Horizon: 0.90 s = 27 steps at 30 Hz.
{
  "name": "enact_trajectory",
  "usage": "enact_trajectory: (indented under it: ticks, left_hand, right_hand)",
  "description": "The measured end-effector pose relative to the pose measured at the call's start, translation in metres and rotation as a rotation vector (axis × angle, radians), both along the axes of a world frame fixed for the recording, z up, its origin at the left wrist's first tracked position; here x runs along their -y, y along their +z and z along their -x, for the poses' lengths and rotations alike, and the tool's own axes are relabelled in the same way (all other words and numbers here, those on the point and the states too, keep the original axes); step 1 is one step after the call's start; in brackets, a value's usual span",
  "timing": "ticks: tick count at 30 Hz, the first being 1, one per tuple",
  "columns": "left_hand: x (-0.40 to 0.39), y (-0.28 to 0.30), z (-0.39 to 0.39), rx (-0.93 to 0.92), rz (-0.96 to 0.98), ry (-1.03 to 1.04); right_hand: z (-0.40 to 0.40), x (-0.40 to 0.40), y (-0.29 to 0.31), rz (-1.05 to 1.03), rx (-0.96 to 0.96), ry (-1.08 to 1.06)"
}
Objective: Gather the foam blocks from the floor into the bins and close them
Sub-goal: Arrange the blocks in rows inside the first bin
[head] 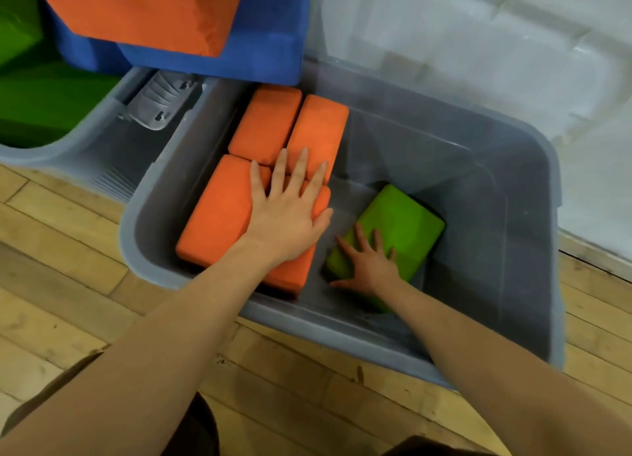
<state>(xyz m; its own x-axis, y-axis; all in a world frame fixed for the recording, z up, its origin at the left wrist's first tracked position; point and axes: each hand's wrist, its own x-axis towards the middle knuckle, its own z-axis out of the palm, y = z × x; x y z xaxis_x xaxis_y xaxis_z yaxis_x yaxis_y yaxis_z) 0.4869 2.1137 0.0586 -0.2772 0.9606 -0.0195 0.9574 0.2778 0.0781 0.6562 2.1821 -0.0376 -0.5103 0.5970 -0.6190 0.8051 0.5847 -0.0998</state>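
Foam blocks already lie inside the grey bin (533, 216) in front of me: four orange blocks (219, 213) packed against its left wall and one green block (403, 223) lying askew to their right. My left hand (290, 213) presses flat on the orange blocks, fingers spread straight. My right hand (367, 264) rests on the green block's near end, fingers spread.

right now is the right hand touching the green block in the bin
Touching. The head view shows the right hand lying flat on the near end of the green block, its fingers spread straight over the top face, inside the grey bin.
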Motion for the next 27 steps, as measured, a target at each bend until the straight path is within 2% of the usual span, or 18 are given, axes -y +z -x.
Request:
enact_trajectory:
  ticks: [3, 9, 12, 14, 16, 18, 20, 22, 25, 27]
  left_hand:
    - [-0.002, 0.001, 0.0, 0.01, 0.019, 0.024]
    - [-0.002, 0.004, 0.001, 0.011, 0.046, 0.033]
    - [-0.002, 0.006, 0.0, 0.013, 0.07, 0.034]
    - [-0.001, 0.008, 0.0, 0.01, 0.063, 0.026]
    - [0.0, 0.011, -0.006, -0.02, -0.018, -0.014]
    - [-0.004, 0.014, -0.017, -0.036, -0.114, -0.08]
    - [-0.013, 0.019, -0.028, -0.013, -0.119, -0.138]
    - [-0.026, 0.018, -0.038, 0.014, -0.016, -0.166]
    - [-0.038, 0.009, -0.047, 0.001, 0.071, -0.142]
    - [-0.044, 0.004, -0.051, -0.003, 0.056, -0.104]
  right_hand:
    - [0.002, -0.002, 0.005, -0.096, -0.033, 0.033]
    - [-0.004, -0.01, 0.038, -0.123, -0.142, 0.063]
    - [-0.01, -0.008, 0.062, -0.179, -0.34, -0.005]
    - [-0.014, -0.013, 0.076, -0.178, -0.532, -0.126]
    - [-0.021, -0.018, 0.085, -0.167, -0.715, -0.253]
    - [-0.028, -0.021, 0.091, -0.137, -0.817, -0.337]
    - [-0.033, -0.02, 0.092, -0.123, -0.852, -0.345]
    - [-0.037, -0.021, 0.091, -0.14, -0.886, -0.358]
    - [-0.044, -0.024, 0.095, -0.191, -0.913, -0.376]
    - [-0.054, -0.02, 0.098, -0.243, -0.858, -0.296]
